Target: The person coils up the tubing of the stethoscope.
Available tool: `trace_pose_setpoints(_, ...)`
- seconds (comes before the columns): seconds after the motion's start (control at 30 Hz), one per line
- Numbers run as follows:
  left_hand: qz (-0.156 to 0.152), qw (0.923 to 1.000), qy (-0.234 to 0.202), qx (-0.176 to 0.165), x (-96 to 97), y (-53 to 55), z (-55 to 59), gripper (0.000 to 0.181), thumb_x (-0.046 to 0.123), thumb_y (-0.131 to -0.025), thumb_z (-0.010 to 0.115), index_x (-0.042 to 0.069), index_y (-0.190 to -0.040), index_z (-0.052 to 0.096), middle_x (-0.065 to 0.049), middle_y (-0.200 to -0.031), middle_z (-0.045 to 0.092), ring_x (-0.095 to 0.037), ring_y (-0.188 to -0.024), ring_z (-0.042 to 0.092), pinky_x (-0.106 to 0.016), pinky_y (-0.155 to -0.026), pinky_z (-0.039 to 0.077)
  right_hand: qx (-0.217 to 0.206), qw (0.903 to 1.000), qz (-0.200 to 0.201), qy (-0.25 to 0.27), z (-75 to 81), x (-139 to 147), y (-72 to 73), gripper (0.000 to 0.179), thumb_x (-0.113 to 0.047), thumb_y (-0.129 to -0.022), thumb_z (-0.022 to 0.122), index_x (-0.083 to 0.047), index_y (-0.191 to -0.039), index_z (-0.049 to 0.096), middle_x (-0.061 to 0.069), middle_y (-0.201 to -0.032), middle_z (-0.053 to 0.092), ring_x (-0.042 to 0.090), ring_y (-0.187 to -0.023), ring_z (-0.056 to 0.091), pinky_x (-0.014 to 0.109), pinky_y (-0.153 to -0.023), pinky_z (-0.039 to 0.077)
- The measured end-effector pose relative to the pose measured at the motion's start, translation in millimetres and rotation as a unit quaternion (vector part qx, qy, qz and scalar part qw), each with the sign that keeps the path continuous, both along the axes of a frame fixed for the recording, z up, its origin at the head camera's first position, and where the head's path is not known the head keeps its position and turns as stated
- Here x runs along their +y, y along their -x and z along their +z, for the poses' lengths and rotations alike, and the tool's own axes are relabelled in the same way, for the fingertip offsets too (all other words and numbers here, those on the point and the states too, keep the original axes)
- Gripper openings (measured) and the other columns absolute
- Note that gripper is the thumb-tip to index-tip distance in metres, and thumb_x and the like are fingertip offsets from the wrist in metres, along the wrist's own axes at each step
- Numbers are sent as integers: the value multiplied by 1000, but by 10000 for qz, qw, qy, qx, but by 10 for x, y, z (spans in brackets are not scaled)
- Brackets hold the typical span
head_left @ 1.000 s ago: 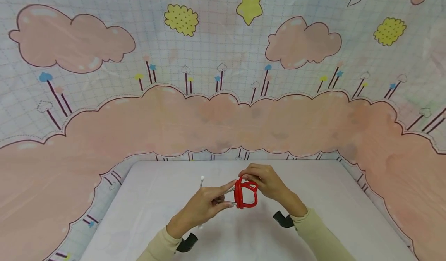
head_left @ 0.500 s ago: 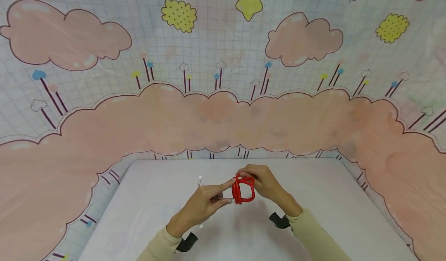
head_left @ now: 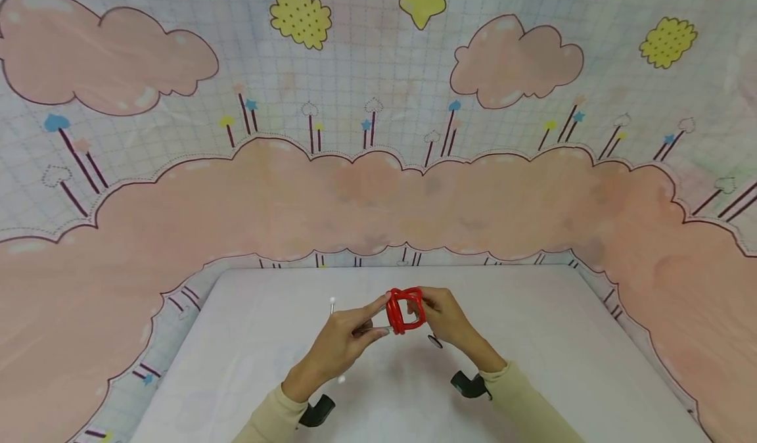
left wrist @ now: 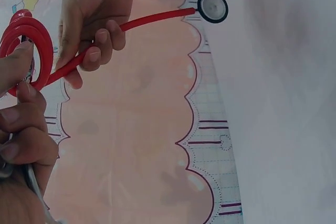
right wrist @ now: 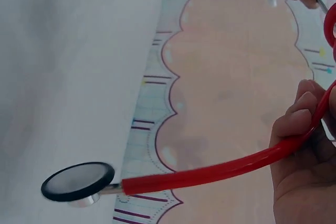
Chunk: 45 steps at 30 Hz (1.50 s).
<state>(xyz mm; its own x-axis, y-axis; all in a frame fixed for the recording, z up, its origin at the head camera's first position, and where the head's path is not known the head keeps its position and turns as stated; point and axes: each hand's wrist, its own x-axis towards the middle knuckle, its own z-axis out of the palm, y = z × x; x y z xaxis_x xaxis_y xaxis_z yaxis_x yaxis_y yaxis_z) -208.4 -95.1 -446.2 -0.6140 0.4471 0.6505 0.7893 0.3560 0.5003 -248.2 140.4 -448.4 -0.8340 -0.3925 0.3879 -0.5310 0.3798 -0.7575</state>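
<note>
A stethoscope with red tubing (head_left: pixel 393 314) is held up over the white table between the two hands. My left hand (head_left: pixel 338 339) grips its metal ear tubes and pinches the looped tubing with thumb and fingers. White ear tips (head_left: pixel 332 301) stick out above and below that hand. My right hand (head_left: pixel 447 316) is at the right side of the loops. In the left wrist view, the right hand's fingers (left wrist: pixel 103 40) curl round the free length of tube. Beyond them the tube ends in the round chest piece (right wrist: pixel 79 181), which has a black rim and hangs free.
Both hands are above a white table (head_left: pixel 266 298). A patterned cloth backdrop (head_left: pixel 355 213) with clouds and stars rises behind and beside it. Black wrist camera mounts (head_left: pixel 317 411) show below each wrist.
Both hands and the stethoscope have shifted left in the head view. The right hand has come down beside the loops, and the chest piece now shows below it.
</note>
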Motion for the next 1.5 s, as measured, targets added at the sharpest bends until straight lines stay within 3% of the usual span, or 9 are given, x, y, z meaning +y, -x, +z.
trace_pose_setpoints(0.17,143,9999,-43,-69,-6,-1,13,66,15,-83,77,18,-144,52,7,-59,47,5,-58,36,-11,-52,35,-274,9996,-45,-38,-64,-17,-36,17,-11,-98,58,0,-102,70,14,-74,65,9,-60,53,24,-55,51)
trace_pose_setpoints(0.33,303,9993,-58,-228,-13,-2,11,66,17,-83,76,18,-144,51,8,-60,48,3,-58,38,-14,-52,39,-525,9986,-9,-74,-120,-39,-90,28,-21,-98,58,2,-111,68,10,-71,63,6,-61,53,25,-56,51)
trace_pose_setpoints(0.57,579,9975,-52,-400,-16,4,-39,66,20,-83,76,20,-144,52,9,-60,50,3,-57,40,-15,-50,40,-687,9976,3,-114,-165,-50,-156,17,-9,-99,56,0,-107,67,9,-75,64,6,-62,54,22,-59,52)
trace_pose_setpoints(0.9,730,9965,-155,-364,-29,38,-42,67,17,-83,77,21,-144,51,9,-60,49,3,-57,40,-15,-51,39,-783,9967,-126,-145,-171,-61,-172,15,-11,-99,57,-3,-107,67,6,-76,64,12,-62,56,20,-58,51)
trace_pose_setpoints(0.97,769,9962,-180,-357,-38,49,-35,67,17,-83,77,21,-145,51,9,-60,49,2,-57,40,-16,-50,39,-765,9967,-161,-214,-94,-83,-224,16,-8,-99,56,0,-107,67,7,-76,63,16,-61,57,19,-58,50)
trace_pose_setpoints(1.13,909,9948,-208,-408,-66,60,-27,66,18,-84,76,22,-145,51,9,-61,51,2,-57,40,-16,-49,39,-718,9970,-112,-274,-101,-67,-258,24,-15,-100,57,0,-116,67,3,-78,64,9,-62,57,32,-60,57)
trace_pose_setpoints(1.2,955,9943,-218,-418,-72,61,-29,66,16,-84,77,22,-145,51,9,-61,52,1,-57,40,-16,-49,39,-726,9970,-64,-252,-182,-48,-228,27,-19,-99,58,-2,-120,67,0,-79,64,4,-63,57,37,-62,58)
trace_pose_setpoints(1.5,1075,9934,-263,-307,-66,72,-52,68,11,-82,78,20,-144,52,9,-61,51,2,-56,39,-16,-49,38,-548,9978,29,-383,-165,-101,-323,33,-19,-99,60,3,-123,65,0,-78,65,3,-62,57,25,-59,56)
